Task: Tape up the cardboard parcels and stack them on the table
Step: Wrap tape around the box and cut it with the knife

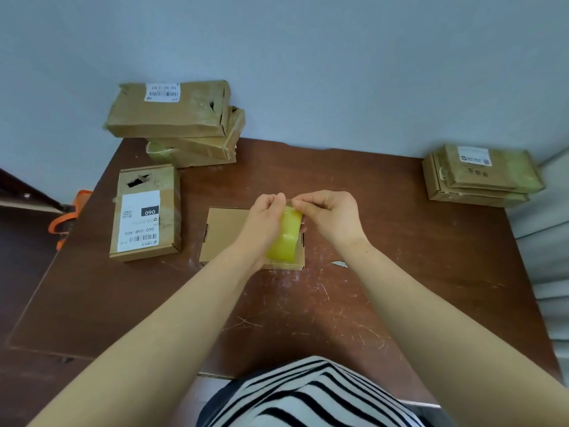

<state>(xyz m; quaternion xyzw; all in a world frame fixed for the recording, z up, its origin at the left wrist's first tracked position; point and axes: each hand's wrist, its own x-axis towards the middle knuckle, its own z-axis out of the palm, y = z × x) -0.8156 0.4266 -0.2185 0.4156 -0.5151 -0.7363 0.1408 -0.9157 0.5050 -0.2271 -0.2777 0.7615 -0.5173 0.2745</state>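
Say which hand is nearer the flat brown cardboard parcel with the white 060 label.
Left. The left hand, gripping the yellow tape roll, is right of that parcel; the right hand is farther right, beyond the roll.

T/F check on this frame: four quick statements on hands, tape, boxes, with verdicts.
1. The left hand grips the yellow tape roll. True.
2. The right hand lies flat on the table. False: it pinches at the roll's top edge.
3. The plain box under the hands bears a shipping label. False: its visible top is bare; the labelled box lies to its left.
4. A parcel stack stands at the table's back left. True.
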